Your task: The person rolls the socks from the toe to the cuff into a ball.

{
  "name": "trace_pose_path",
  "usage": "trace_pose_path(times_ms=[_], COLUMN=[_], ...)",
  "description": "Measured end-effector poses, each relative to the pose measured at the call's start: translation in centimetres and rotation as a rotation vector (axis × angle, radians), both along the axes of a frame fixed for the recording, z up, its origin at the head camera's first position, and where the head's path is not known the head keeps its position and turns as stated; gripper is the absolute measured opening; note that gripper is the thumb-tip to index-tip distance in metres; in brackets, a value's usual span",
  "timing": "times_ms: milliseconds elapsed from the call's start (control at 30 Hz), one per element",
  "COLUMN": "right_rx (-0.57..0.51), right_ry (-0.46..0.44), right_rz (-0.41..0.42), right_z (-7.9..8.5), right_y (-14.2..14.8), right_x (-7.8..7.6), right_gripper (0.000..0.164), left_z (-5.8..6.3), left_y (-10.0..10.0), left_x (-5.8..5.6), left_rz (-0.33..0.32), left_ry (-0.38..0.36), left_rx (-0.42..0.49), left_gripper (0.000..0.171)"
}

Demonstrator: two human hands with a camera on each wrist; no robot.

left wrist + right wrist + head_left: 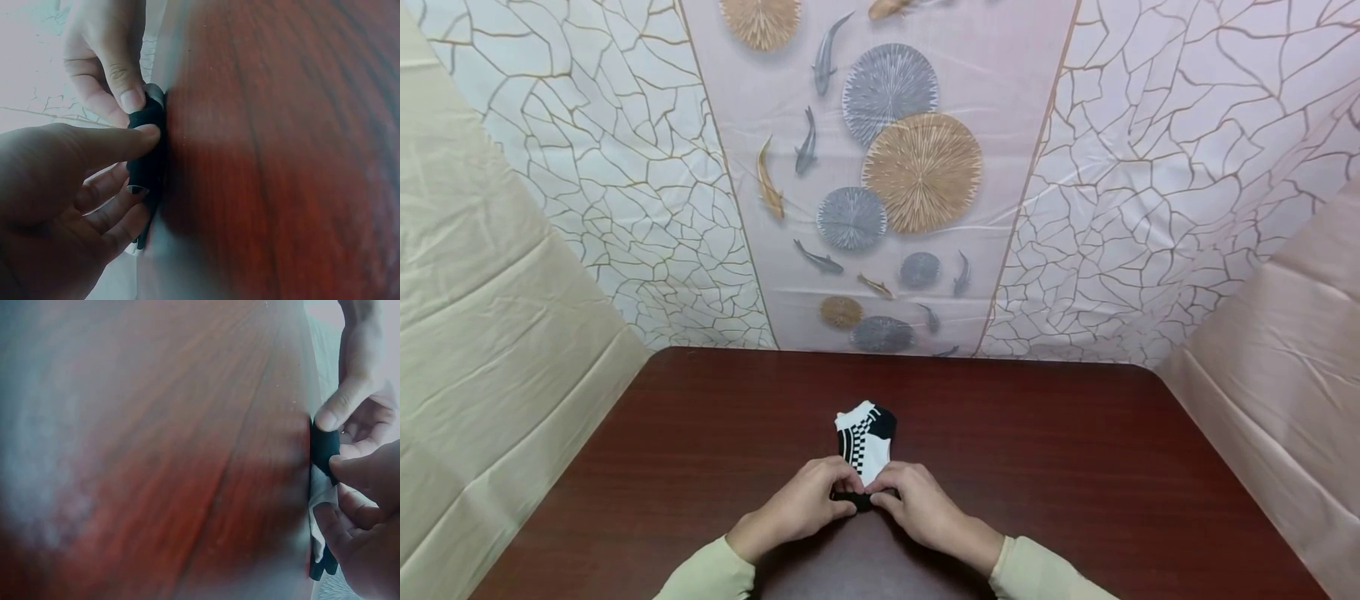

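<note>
On the table [1037, 442], the sock [876, 458] is pinched at its rolled end by the left hand [808, 498] and right hand [923, 507].

Over the reddish-brown wooden table [1075, 467], I see a pale cream cloth left sleeve [709, 573] and matching right sleeve [1041, 571], both slightly wrinkled.

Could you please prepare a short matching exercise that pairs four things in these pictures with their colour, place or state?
Things:
1. Sock
2. Table
3. Middle backdrop panel
4. Left hand

Descriptions:
A. Dark reddish brown
B. Gripping at the near end, on the left side
C. White and black, with a checkered strip
D. Pale, printed with gold and grey shapes

Right pairs: 1-C, 2-A, 3-D, 4-B.
</note>
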State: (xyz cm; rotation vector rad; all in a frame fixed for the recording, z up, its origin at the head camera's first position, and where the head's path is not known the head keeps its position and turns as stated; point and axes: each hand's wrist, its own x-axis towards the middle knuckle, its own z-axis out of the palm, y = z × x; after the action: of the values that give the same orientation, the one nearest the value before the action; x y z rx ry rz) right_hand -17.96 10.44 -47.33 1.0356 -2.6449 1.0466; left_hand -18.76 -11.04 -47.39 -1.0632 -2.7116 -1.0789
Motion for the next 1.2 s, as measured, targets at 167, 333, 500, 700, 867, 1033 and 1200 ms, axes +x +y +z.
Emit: trace_pose_path(times_ms=[167, 333, 500, 700, 867, 1033, 1200], right_rx=[0.028, 0.107, 0.164, 0.154, 0.135, 0.111, 0.062], right_ry=[0.015, 0.067, 0.149, 0.207, 0.191, 0.165, 0.149], right_rz=[0.006, -0.001, -0.027, -0.023, -0.007, 0.000, 0.000], right_z=[0.05, 0.06, 0.08, 0.01, -0.18, -0.19, -0.36], right_y=[0.06, 0.10, 0.21, 0.31, 0.38, 0.36, 0.34], right_x=[0.14, 0.26, 0.45, 0.55, 0.44, 0.20, 0.03], right_gripper=[0.013, 0.017, 0.023, 0.026, 0.021, 0.016, 0.015], left_z=[0.20, 0.46, 0.58, 0.74, 0.64, 0.57, 0.53], left_y=[0.10, 0.10, 0.16, 0.23, 0.24, 0.21, 0.23], left_x=[-0.13, -0.14, -0.32, -0.41, -0.38, -0.31, -0.31], left_rz=[0.005, 0.000, -0.008, 0.000, 0.014, 0.031, 0.045], left_ry=[-0.025, -0.068, -0.078, -0.093, -0.113, -0.145, -0.128], left_rx=[0.008, 0.000, -0.030, -0.042, -0.036, 0.024, 0.062], left_gripper=[0.019, 0.014, 0.008, 0.006, 0.005, 0.009, 0.016])
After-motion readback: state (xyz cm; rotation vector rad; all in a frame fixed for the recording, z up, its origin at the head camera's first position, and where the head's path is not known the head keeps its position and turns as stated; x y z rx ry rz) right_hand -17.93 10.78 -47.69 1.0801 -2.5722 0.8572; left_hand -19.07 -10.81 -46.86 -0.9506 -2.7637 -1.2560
